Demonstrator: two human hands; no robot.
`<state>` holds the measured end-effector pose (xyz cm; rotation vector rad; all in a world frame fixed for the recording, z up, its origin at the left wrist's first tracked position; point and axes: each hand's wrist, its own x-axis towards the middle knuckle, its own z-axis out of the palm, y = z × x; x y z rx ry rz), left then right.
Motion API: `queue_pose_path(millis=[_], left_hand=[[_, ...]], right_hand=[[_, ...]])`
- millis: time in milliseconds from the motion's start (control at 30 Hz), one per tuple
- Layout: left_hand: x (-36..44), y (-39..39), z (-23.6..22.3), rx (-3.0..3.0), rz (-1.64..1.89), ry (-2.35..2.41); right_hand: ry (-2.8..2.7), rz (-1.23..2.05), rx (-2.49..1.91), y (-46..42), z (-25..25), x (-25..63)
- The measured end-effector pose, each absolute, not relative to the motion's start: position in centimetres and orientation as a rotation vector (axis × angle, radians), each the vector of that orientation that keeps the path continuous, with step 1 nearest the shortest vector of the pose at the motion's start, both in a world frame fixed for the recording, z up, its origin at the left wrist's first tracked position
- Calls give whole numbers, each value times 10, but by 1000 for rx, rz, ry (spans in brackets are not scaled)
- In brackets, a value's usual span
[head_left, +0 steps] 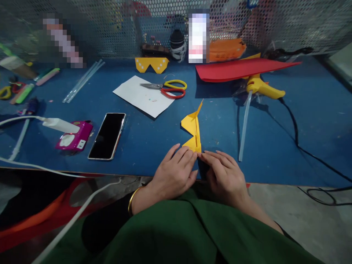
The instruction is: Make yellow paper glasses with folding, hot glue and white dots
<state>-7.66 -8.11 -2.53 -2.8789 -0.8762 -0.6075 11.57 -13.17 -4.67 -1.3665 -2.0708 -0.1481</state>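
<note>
The cutout (189, 124) lies on the blue table (220, 121), directly in front of the person and close to the near edge. Its notch faces left; a flap stands raised at its far end.

Left hand (177, 170): palm down, fingers close together, fingertips over the cutout's near end. Right hand (227, 176): fingers bent, index fingertip at the near right corner. Whether the right thumb closes a pinch cannot be determined; it is hidden.

Possible faults:
1. Skewed crease. Cause: uneven fingertip pressure, or the cutout turning under the left hand.
2. Tear or kink at the narrow part beside the notch. Cause: a pull on the near end while the far end catches.
3. Flattened flap. Cause: a hand sweeping forward across it.
4. Burn or stray glue. Cause: the right hand straying to the gun (265, 88), if hot; its heat is not visible. The red paper (247, 69) overlaps it, and a pull on the cord (295, 126) could shift both.
5. Cut. Cause: reaching carelessly toward the scissors (154, 86), whose blades lie slightly parted or shut; this cannot be determined.
</note>
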Motion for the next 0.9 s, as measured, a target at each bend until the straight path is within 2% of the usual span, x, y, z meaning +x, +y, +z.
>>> queue_pose_path(millis=[233, 467, 767, 900], left_hand=[[-83, -80, -27, -2902, -821, -966], [-82, -82, -25, -2784, -1048, -1299], [-68, -72, -21, -3004, -824, -1566], [-74, -62, -15, -3002, -1196, -1592]], right_hand=[[-2062, -83, -1371, -135, -48, 118], [-1872, 27, -1532, -132, -38, 128], [-1907, 205, -1439, -110, -38, 111], [-1805, 267, -1427, -107, -29, 115]])
